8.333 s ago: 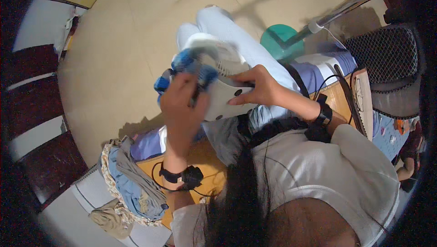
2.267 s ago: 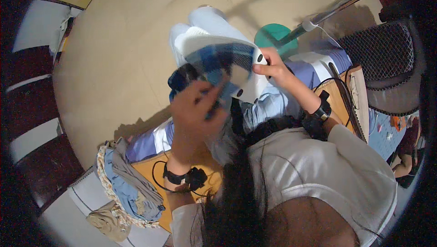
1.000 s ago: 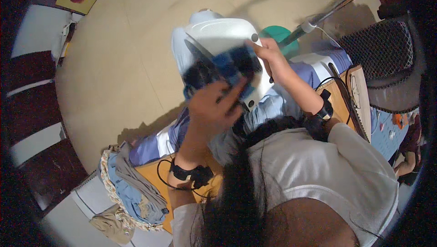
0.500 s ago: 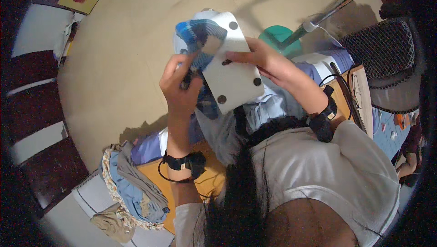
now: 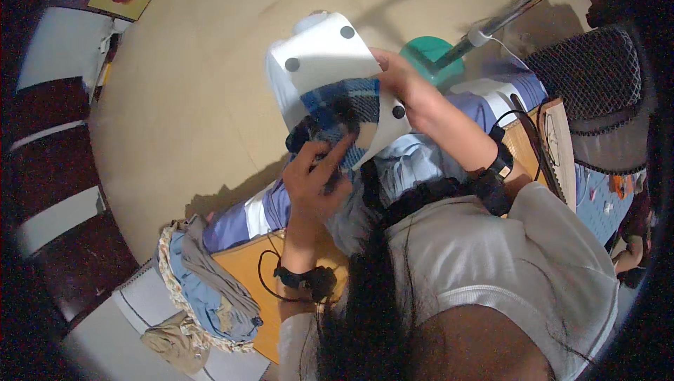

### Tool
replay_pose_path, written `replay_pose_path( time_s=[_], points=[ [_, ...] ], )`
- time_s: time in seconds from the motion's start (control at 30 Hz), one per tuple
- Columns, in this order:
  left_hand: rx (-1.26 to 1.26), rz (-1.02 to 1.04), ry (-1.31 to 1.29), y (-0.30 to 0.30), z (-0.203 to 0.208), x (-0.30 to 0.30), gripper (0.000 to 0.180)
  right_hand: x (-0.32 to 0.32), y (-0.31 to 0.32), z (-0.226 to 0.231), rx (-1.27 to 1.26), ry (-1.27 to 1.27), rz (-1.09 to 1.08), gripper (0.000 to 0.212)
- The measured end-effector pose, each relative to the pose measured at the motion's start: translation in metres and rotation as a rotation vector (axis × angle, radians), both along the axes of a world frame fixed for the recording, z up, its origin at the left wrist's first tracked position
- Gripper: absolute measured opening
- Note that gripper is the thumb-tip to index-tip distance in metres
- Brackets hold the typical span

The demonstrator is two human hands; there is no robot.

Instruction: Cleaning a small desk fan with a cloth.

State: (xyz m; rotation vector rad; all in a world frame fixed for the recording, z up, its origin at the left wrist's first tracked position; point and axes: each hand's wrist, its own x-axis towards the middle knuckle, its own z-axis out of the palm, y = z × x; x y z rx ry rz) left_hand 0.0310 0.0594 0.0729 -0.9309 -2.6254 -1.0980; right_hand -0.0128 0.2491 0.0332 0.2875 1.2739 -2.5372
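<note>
Gripping the white casing at three o'clock, my right fingers could slip if my left fingers, clutching plaid cloth, overpress.

The room has a soft, yellowish light that is a bit dim and seems to come from above. The tan floor is easy to see, but the dark cupboard looks almost black. A soft shadow lies beside the striped sheet, and the metal pole has shiny streaks. The white thing with black dots looks very bright. The blue cloth and the left hand are a little fuzzy. Straight lines bend near the rim, and the corners are black with tiny specks.
</note>
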Motion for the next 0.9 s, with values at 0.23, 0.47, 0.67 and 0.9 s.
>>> replay_pose_path(
  time_s=[0.23,0.47,0.67,0.9],
  points=[
    [-0.179,-0.003,0.160,-0.008,-0.009,0.023,0.052,-0.003,-0.009,0.026,0.008,-0.049,-0.021,0.038],
    [-0.230,0.102,0.176,-0.009,-0.060,0.029,0.045,-0.019,-0.008,0.029,-0.110,-0.081,-0.111,0.036],
    [-0.102,0.172,0.291,-0.015,-0.050,0.020,0.041,-0.018,-0.006,0.023,-0.136,-0.068,-0.135,0.038],
    [0.008,0.262,0.234,0.003,-0.017,0.017,0.042,-0.013,-0.013,0.026,-0.093,-0.077,-0.178,0.038]
  ],
)
